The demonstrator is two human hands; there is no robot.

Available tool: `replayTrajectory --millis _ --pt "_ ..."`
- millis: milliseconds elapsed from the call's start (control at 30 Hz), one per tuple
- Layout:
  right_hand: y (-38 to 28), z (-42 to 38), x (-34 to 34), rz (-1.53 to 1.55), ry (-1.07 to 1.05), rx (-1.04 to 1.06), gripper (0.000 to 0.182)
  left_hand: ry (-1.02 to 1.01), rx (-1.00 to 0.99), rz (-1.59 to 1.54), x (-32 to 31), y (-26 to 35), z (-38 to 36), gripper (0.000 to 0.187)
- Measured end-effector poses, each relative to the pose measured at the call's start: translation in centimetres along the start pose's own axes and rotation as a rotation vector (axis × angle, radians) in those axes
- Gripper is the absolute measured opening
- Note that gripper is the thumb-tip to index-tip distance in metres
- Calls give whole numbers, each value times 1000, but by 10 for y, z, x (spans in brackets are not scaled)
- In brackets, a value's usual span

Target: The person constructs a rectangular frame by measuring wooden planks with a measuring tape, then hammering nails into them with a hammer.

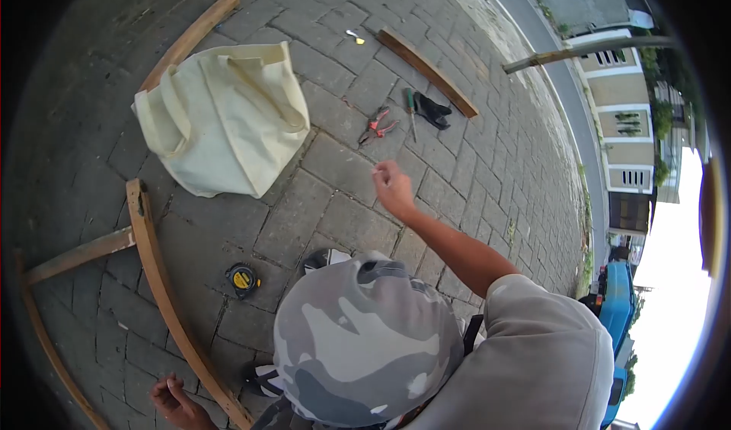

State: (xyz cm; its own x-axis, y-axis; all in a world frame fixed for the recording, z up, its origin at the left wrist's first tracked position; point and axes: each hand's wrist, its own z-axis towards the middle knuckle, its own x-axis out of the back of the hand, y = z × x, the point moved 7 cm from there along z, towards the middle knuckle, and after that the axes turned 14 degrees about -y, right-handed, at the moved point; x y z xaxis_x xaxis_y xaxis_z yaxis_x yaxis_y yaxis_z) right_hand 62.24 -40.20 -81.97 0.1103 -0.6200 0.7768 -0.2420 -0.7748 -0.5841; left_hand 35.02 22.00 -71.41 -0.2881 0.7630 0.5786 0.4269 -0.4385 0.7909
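My right hand (pixel 392 188) is raised over the grey paving with its fingers curled together; a tiny pale thing may be at the fingertips, too small to name. Just beyond it lie red-handled pliers (pixel 375 127), a green-handled screwdriver (pixel 411 104) and a black item (pixel 432 111) of unclear kind. Low at the left edge of my body, my left hand (pixel 177 404) has loosely bent fingers that stand apart, with nothing visible in them. It is beside the curved bar of a wooden frame (pixel 156 266). A black and yellow tape measure (pixel 244 280) rests between that bar and my knee.
A cream cloth bag (pixel 228 121) lies at the upper left, over part of a wooden strip (pixel 199 32). Another wooden piece (pixel 426 70) is past the tools, near a small yellow and white scrap (pixel 355 37). A pole, road, buildings and blue vehicle appear at right.
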Motion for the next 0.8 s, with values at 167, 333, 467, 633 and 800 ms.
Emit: replayTrajectory --millis 167,333,467,633,800 --pt "-55 42 21 -161 29 247 13 18 34 16 -3 32 -2 10" --pt "-172 37 -30 -106 -175 579 13 36 34 -11 -26 42 -17 7" --pt "-245 6 -67 -116 -295 826 14 53 64 -36 -35 29 -53 7" --pt "-273 -6 -107 -237 -512 1047 9 257 440 81 13 -15 -186 12" --pt "-314 12 -125 -324 -620 1167 12 783 722 -99 43 -77 -374 17"
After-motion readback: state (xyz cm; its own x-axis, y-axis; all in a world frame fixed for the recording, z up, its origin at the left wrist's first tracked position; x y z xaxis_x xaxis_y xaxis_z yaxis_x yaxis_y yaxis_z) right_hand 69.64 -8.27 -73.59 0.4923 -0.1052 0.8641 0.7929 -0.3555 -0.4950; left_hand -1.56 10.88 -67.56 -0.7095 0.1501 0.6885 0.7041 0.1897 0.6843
